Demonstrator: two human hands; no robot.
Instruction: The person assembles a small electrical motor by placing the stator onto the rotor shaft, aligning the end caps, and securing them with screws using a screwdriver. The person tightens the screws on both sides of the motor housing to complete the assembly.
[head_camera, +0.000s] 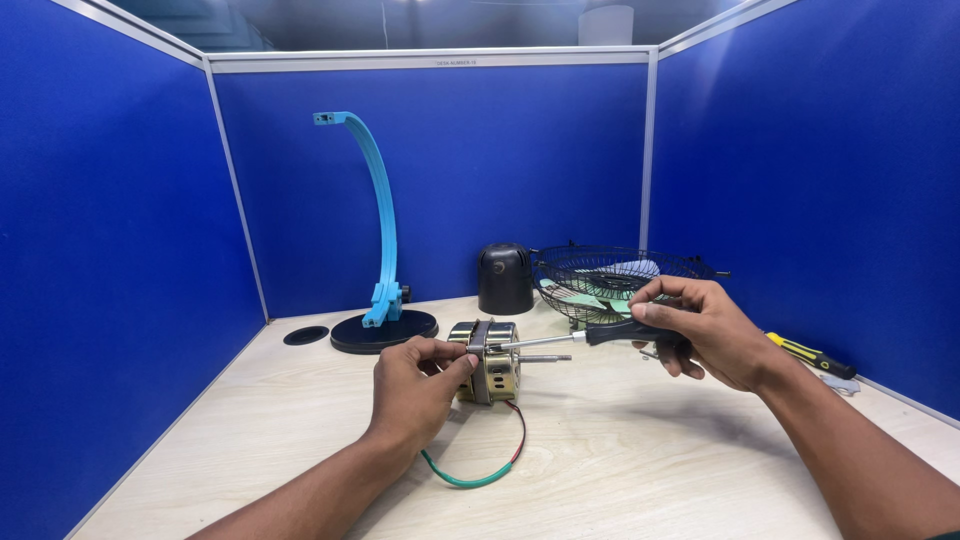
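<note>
Steadying small fan motor (490, 362) on desk (620, 450) w/ left hand (415, 390), fingers clamped on casing; right hand (700, 330) gripping black-handled screwdriver (590, 337), tip at motor top.

Motor's (488, 362) near side behind left hand (415, 390); screwdriver handle (630, 330) within right fingers (665, 305)
</note>
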